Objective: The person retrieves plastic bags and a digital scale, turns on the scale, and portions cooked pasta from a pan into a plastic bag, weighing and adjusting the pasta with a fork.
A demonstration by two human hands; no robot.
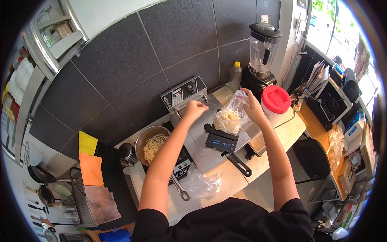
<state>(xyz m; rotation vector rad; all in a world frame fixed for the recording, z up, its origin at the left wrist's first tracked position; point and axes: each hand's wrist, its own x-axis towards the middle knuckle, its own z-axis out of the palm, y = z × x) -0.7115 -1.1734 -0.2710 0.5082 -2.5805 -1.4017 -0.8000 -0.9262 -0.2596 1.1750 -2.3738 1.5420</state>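
A clear plastic bag [229, 117] with pale noodles in it rests on a black digital scale [221, 141] with a lit blue display. My right hand [252, 105] holds the bag's upper edge on its right side. To the left of the bag, my left hand [196, 109] is raised above the metal plate, its fingers pinched together; what they hold, if anything, is too small to name. More noodles [154, 148] lie in a metal pan [140, 141] on the left, partly behind my left forearm.
A red-lidded container [275, 99], a blender [264, 50] and a yellow-capped bottle [236, 76] stand at the back right. A black handle [240, 164] sticks out in front of the scale. An empty plastic bag [199, 184] lies near the pan's handle.
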